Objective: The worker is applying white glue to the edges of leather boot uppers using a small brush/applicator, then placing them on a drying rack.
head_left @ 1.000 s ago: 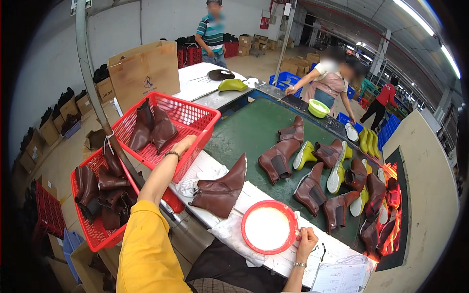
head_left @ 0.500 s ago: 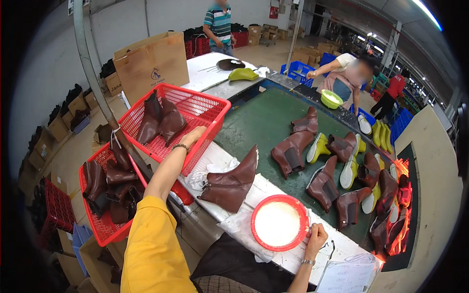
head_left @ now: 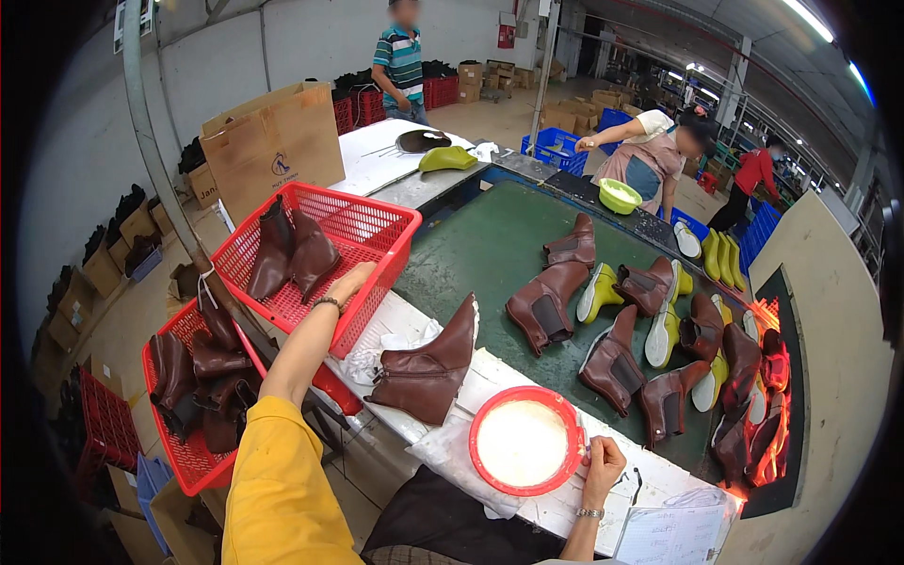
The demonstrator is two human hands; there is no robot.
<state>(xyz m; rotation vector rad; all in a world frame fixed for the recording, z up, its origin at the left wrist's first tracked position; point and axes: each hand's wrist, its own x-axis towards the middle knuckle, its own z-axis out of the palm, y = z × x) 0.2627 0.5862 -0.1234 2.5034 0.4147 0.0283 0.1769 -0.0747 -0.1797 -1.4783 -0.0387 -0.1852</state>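
My left hand reaches over the near side of a red plastic basket, its fingers partly hidden. Two brown ankle boots stand in that basket. Between my hands, another brown ankle boot rests on the white table edge. My right hand is closed beside a red bowl of creamy white liquid, fingers pinched at its right rim. What they pinch is too small to make out.
A green conveyor belt carries several brown boots and yellow-green shoe forms towards a glowing heater opening. A lower red basket holds more boots. A metal post rises at left. A co-worker leans in by a green bowl.
My view has shifted slightly, so the table and baskets sit a little lower and further left. Both my hands keep their places at the basket and bowl.
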